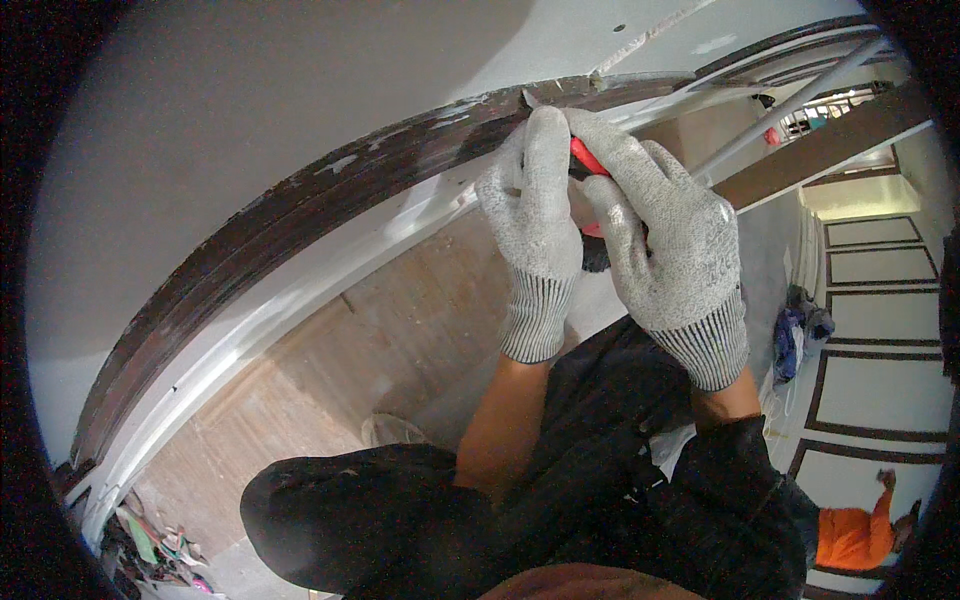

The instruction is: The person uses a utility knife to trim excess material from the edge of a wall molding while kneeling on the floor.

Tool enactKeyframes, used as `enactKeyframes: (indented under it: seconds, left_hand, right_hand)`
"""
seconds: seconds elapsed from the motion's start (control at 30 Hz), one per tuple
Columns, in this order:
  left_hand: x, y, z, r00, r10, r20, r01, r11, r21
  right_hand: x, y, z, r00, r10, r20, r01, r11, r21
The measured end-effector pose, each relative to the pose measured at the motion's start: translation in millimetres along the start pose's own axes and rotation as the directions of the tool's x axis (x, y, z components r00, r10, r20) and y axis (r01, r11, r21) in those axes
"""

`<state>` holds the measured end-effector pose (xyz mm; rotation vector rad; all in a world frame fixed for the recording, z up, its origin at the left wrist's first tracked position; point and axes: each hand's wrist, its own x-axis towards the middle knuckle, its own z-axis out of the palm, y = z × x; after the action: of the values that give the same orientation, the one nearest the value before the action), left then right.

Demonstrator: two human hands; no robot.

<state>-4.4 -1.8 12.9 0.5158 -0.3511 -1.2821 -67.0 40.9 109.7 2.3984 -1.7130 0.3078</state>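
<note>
My left hand (532, 220), in a pale grey knit glove, has its fingers pressed together at the front of a red-and-black handled scraping tool (587, 155). My right hand (668, 240), gloved the same way, is closed round the handle. The tool's metal tip (530, 100) is against the dark brown wood trim (245, 240), whose surface shows scuffs and pale patches, below a plain grey-white wall surface (250, 80). My fingers hide much of the tool.
A white strip (255, 337) runs along the trim above dusty boards (360, 330). A pale pole (800, 100) and brown beam (830, 140) cross at right. Debris (155, 550) lies lower left. Dark clothing (800, 335) hangs or lies at right. A co-worker in orange (848, 535) is lower right.
</note>
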Motion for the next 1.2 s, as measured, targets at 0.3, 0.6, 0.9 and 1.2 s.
enactKeyframes:
  seconds: [0.3,0.6,0.9,1.2]
  left_hand:
    - [1,3,4,0.999,-0.032,0.028,0.03,0.997,0.078]
    - [-4,10,4,0.725,0.683,0.085,-0.667,0.666,0.335]
    - [-3,9,-9,0.715,0.459,0.527,-0.685,0.608,0.4]
    - [-3,39,3,0.617,0.682,0.394,-0.559,0.027,0.829]
  right_hand:
    - [0,-1,-7,0.995,0.097,0.037,-0.096,0.994,-0.051]
    - [-14,32,-32,0.997,0.063,0.053,-0.068,0.994,0.091]
    - [-28,78,-68,0.927,0.117,0.357,-0.288,0.83,0.477]
    - [-22,87,-42,0.982,0.181,0.062,-0.178,0.745,0.643]
